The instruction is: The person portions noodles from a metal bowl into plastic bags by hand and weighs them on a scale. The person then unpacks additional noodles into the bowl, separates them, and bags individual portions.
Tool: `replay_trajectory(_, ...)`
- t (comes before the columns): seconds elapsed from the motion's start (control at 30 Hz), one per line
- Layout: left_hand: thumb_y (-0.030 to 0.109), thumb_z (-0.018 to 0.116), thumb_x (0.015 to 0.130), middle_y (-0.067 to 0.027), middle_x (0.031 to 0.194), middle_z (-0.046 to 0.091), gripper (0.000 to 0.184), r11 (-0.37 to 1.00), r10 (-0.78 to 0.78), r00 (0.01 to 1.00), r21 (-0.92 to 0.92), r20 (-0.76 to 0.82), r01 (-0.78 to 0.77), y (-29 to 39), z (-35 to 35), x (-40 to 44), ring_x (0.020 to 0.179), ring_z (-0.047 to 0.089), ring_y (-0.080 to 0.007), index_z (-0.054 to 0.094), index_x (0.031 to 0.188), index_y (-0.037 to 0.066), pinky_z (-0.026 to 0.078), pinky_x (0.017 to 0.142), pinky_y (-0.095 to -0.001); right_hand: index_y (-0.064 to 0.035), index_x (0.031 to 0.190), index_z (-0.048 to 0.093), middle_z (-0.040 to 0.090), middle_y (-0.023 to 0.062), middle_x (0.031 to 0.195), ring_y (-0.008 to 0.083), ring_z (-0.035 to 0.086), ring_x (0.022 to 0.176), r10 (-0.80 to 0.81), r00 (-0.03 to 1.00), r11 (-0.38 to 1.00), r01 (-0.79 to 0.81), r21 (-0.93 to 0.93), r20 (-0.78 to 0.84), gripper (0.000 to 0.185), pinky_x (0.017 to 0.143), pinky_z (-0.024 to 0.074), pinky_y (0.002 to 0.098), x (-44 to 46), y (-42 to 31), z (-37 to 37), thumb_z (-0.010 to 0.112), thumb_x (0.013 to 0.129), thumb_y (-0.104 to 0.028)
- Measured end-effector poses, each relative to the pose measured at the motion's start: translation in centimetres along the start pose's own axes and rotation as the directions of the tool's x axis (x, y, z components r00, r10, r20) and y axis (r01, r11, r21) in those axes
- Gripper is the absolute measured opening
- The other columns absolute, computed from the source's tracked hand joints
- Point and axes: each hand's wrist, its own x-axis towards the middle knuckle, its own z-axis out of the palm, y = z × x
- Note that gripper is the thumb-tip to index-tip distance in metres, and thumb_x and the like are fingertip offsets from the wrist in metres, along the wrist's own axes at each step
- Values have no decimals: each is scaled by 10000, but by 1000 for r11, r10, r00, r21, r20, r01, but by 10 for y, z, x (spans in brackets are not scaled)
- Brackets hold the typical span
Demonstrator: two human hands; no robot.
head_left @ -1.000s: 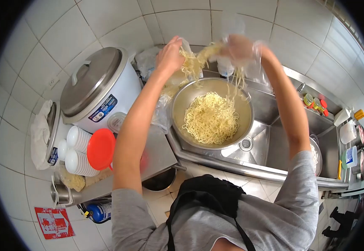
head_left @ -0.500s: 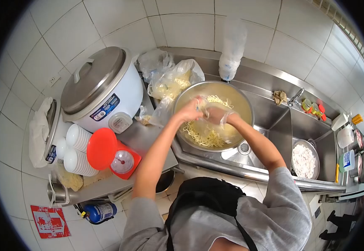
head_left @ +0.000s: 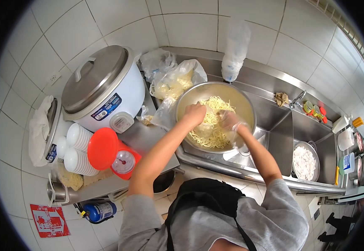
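Yellow noodles [head_left: 215, 139] lie in a wide metal bowl [head_left: 249, 104] at the sink's left side. My left hand [head_left: 196, 113] is inside the bowl, its fingers curled down at the noodles; what they hold, if anything, is hidden. Opposite it, my right hand [head_left: 230, 121], in a clear plastic glove, touches the noodles from the right, slightly blurred, so its grip is unclear. An open plastic bag [head_left: 180, 81] with more noodles rests behind the bowl's left rim.
A large rice cooker [head_left: 106, 90], a red scale [head_left: 125, 162] and stacked white bowls [head_left: 79, 161] stand left. On the right, the sink [head_left: 280, 138] holds a pan of pale pieces [head_left: 304, 162]. A wrapped bottle [head_left: 234, 54] stands behind the bowl. A person's dark-clothed legs [head_left: 341, 226] show lower right.
Both hands have come down from above the bag and bottle into the bowl, and have since moved apart. The noodles that hung between them are now in the bowl.
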Motion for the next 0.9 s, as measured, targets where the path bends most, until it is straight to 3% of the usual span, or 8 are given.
replay_trajectory(0.07,8,531,663,-219,1001,560,210,999,-21,1000,-39,8,22,-4,0,7,945,541,-343,597,854,-51,441,809,-358,-49,1046,576,612,152,909,204,585,837,116,985,993,-113,-31,125,443,747,456,305,-6,-28,-49,676,651,-224)
replay_trajectory(0.17,84,576,675,-212,1020,556,236,998,-18,994,-65,107,25,2,-9,2,949,549,-316,603,880,-30,445,803,-365,-69,945,629,629,142,799,211,591,737,21,999,985,-29,168,48,305,680,454,305,-12,-64,-87,602,651,-146)
replay_trajectory(0.27,138,597,693,-169,1037,568,263,999,-26,990,39,138,21,11,-18,-5,958,562,-276,614,928,21,458,784,-366,-72,934,633,633,120,801,193,583,725,-216,976,958,217,187,-28,293,670,448,296,6,-71,-77,607,649,-138)
replay_trajectory(0.47,164,617,657,-145,950,612,308,993,26,977,111,210,-50,0,-21,-8,876,588,-274,634,950,73,468,738,-348,-61,899,604,614,97,795,170,569,751,-170,982,958,147,246,77,241,681,446,282,1,-81,-61,629,667,-121)
replay_trajectory(0.63,101,573,691,-143,796,638,309,988,99,958,-141,269,-63,-23,-13,0,739,621,-220,629,995,82,479,647,-326,-26,920,575,603,80,833,162,562,787,-247,968,913,249,324,-48,240,734,439,270,-13,-63,-41,606,685,-64)
replay_trajectory(0.73,80,549,707,-144,691,631,334,926,-78,982,-351,174,136,-21,-17,0,613,619,-198,595,1032,19,480,573,-314,-11,924,557,589,52,851,151,556,841,-260,958,826,287,485,-125,227,745,444,293,-19,-57,-45,604,704,-38)
replay_trajectory(0.83,74,512,734,-141,659,623,312,929,-69,998,-365,-4,63,-14,-25,-11,550,611,-195,572,1018,-38,482,521,-309,-22,957,544,593,74,858,171,564,855,-407,904,775,418,474,-132,234,750,447,308,-23,-60,-37,583,728,-42)
replay_trajectory(0.9,81,501,744,-136,653,623,344,900,-56,993,-425,105,96,-19,-19,-2,557,613,-186,533,1061,-47,484,502,-310,-31,971,539,595,88,860,194,572,853,-353,915,869,398,293,-197,241,747,451,313,-19,-73,-36,570,732,-39)
